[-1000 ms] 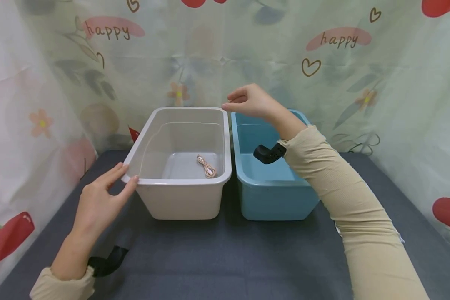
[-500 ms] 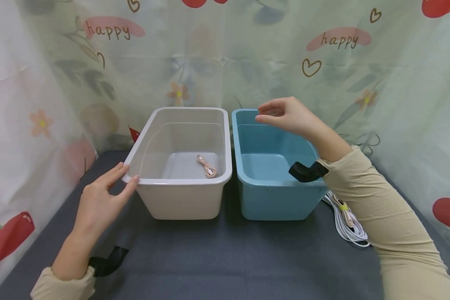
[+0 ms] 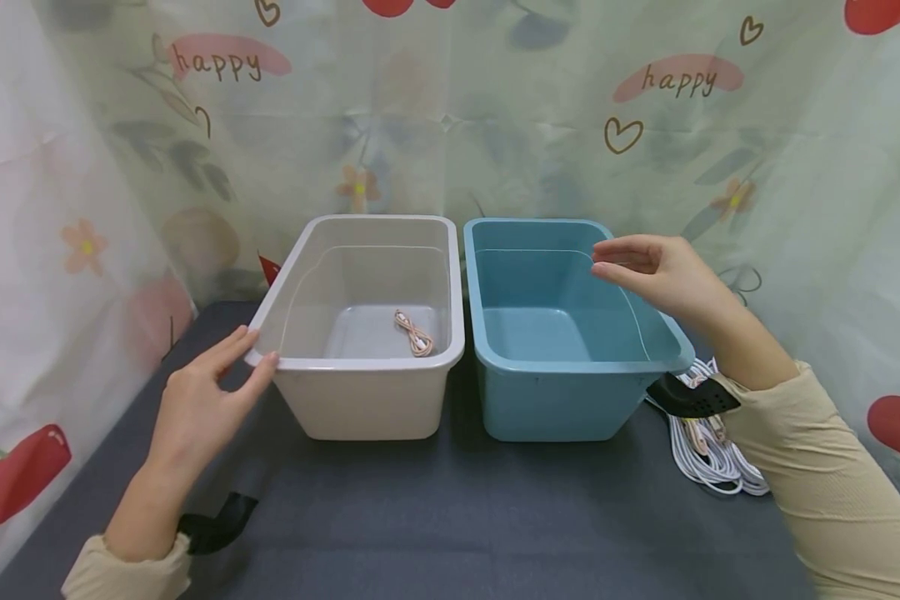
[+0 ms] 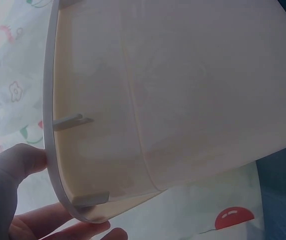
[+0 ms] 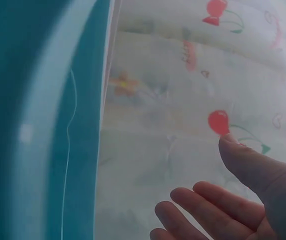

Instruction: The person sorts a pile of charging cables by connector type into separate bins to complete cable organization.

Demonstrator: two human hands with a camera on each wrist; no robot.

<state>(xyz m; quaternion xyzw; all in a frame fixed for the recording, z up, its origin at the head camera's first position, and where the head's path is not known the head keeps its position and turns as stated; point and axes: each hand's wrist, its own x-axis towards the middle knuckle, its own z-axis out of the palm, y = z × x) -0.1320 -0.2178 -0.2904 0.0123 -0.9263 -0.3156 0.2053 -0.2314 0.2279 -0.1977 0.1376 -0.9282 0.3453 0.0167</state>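
Beige bin (image 3: 367,404), long axis looks 12-to-6; left hand (image 3: 195,408) lightly pinches its 8-o'clock corner. Cable (image 3: 414,333) inside at 4 o'clock, lying 11-to-5. Right hand (image 3: 663,271) empty, fingers loosely bent, thumb apart, near blue bin's (image 3: 562,404) 2-o'clock side.

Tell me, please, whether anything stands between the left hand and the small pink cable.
Yes, the grey bin does: the left hand holds its near left corner from outside, while the pink cable lies inside on the bottom.
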